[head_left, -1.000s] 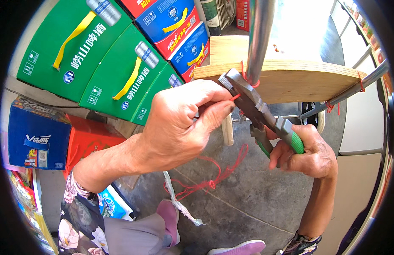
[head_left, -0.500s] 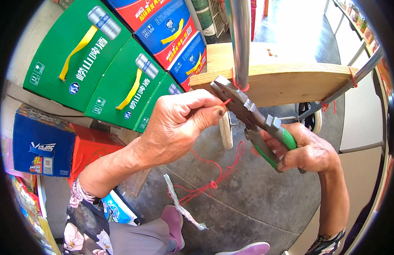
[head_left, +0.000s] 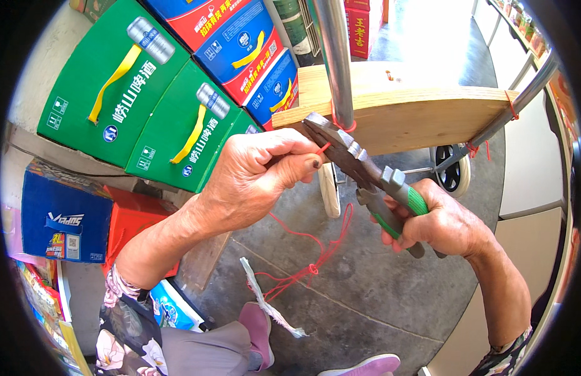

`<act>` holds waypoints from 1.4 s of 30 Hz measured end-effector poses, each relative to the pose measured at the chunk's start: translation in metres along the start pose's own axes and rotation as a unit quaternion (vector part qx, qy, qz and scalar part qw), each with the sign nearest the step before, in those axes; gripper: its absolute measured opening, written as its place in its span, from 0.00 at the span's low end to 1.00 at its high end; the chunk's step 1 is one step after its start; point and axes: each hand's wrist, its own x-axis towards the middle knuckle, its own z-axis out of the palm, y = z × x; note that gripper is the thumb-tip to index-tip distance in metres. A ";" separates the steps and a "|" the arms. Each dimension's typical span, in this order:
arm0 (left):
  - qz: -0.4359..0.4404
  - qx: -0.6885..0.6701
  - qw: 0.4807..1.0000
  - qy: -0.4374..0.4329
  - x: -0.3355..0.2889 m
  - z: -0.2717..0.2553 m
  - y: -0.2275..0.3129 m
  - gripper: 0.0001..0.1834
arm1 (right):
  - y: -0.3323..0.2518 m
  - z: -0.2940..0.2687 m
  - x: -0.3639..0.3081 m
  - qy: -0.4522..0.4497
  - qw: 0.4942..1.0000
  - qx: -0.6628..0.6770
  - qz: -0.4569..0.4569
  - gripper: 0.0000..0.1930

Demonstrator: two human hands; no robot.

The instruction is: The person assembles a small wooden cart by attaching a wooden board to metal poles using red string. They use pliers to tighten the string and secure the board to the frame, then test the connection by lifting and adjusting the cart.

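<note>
Right hand (head_left: 450, 216) has changed its hold on the pliers (head_left: 356, 160) since a second ago, its palm now set further round the green handles, while the left hand (head_left: 253, 172) keeps much the same pinch. Left thumb and forefinger are clamped on a short end of red cord (head_left: 323, 149), just by the head of the pliers. Right fingers are wrapped round the handles. Whether the tool's jaws have truly closed on the cord is hard to tell, as the head covers that spot. Both hands work beside the foot of the metal pole (head_left: 331, 69), where more red cord loops it at the edge of the wooden board (head_left: 415, 125); a loose tangle of red cord (head_left: 314, 270) lies on the floor (head_left: 365, 307) below.

I judge the step to be nipping or tightening this cord end; next seems to call for a firm squeeze with the right hand, the left keeping the end taut
</note>
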 end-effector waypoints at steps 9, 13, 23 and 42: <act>-0.061 0.064 0.993 -0.075 -0.019 -0.003 0.011 0.05 | 0.007 0.011 -0.007 -0.022 0.999 0.033 -0.002 0.10; -0.335 -0.133 0.888 -0.285 -0.065 0.007 0.020 0.10 | 0.020 0.024 -0.015 -0.122 0.976 0.178 -0.008 0.41; -0.093 0.224 0.964 -0.108 -0.034 -0.046 0.003 0.12 | 0.039 0.054 -0.014 -0.063 0.979 0.183 -0.059 0.42; 0.109 0.117 0.986 -0.050 -0.003 -0.029 -0.027 0.33 | 0.232 0.130 -0.030 0.212 0.884 -0.418 0.007 0.31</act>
